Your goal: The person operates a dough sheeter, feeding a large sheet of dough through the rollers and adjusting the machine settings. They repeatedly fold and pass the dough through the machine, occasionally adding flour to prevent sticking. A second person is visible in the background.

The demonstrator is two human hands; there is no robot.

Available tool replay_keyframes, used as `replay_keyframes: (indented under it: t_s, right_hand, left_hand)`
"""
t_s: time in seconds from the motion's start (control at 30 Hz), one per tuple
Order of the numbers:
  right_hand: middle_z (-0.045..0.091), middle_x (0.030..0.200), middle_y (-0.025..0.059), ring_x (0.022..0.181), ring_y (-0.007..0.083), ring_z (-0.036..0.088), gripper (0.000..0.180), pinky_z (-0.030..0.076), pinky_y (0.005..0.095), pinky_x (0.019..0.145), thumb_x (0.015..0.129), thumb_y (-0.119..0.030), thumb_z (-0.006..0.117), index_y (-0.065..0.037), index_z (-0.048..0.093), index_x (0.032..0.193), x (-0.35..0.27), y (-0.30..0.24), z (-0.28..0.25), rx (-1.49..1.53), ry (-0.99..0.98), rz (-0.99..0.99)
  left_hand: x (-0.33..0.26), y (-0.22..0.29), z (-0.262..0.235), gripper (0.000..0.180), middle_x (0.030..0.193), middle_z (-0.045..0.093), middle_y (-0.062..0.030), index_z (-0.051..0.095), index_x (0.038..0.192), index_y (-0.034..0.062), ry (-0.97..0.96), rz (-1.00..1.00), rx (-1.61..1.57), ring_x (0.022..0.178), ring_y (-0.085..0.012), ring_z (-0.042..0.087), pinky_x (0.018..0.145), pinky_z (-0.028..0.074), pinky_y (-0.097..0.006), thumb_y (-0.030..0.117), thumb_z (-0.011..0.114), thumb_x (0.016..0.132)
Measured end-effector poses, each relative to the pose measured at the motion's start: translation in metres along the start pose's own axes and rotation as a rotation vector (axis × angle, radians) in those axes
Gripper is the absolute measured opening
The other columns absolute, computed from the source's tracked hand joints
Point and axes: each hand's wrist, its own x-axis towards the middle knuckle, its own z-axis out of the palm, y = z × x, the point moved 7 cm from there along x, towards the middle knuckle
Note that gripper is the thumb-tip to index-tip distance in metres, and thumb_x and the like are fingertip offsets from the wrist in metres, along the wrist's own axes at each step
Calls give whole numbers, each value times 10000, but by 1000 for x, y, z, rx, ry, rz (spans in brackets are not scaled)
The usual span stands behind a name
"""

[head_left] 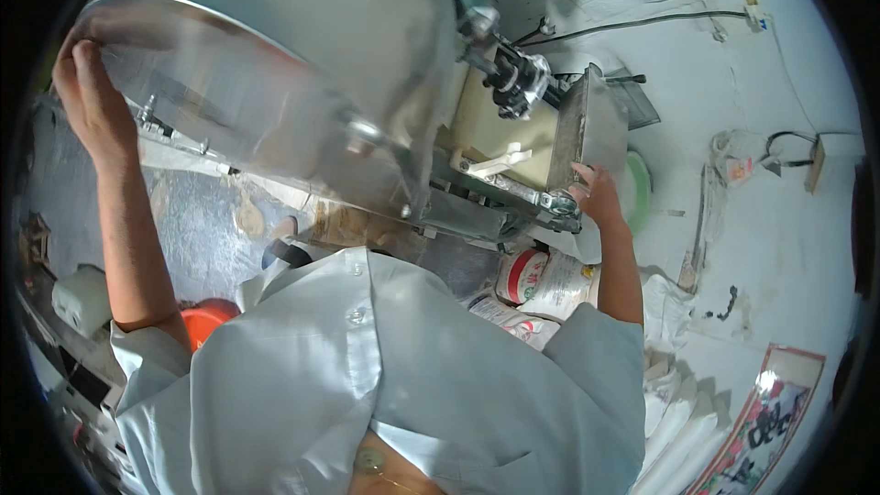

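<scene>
At the far left, my left hand (94,101) is closed over the edge of a large, shiny, curved metal tray or cover (229,64); some of its fingers are hidden. This metal piece fills the upper left and looks tilted. My right hand (598,194) reaches to a machine at the right, its fingers apart and touching the lower corner of an upright metal side plate (587,124). Beside that plate lies a pale bed or chute (500,119), with a white handle-like piece (500,160) across its near end. A dark metal fitting (518,82) hangs over the bed.
Printed sacks (550,284) lie below the machine, and white bags (678,412) line the right wall. A green round rim (634,192) shows behind my right hand. An orange-red basin (207,319) sits by my left elbow. A black cable (651,23) runs along the wall.
</scene>
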Motion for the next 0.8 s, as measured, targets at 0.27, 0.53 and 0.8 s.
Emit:
replay_keyframes:
  t_s: [0.27, 0.53, 0.8]
  right_hand:
    - [444, 1264, 129, 1128, 343, 418, 363, 365, 438, 955, 739, -210, 697, -167, 636, 1093, 3, -17, -13, -275, -15, -381]
    - [521, 1177, 87, 1171, 279, 400, 251, 350, 416, 957, 758, -264, 671, -121, 689, 963, 13, -27, -27, 24, 95, -424]
    - [582, 808, 167, 812, 371, 555, 188, 458, 435, 722, 836, -208, 586, -30, 615, 783, 106, -54, -20, 247, -14, -450]
  left_hand:
    - [-12, 146, 51, 361, 1216, 559, -144, 530, 1230, 17, -302, 446, 247, 1128, -242, 536, 943, 427, -349, 233, 389, 977]
    - [-27, 216, 80, 250, 1096, 613, -146, 625, 1051, -1, -334, 646, 540, 990, -263, 602, 802, 504, -328, 131, 455, 922]
    - [-99, 311, 139, 159, 924, 639, -146, 611, 868, 2, -783, 655, -136, 821, -295, 620, 690, 491, -370, 46, 629, 716]
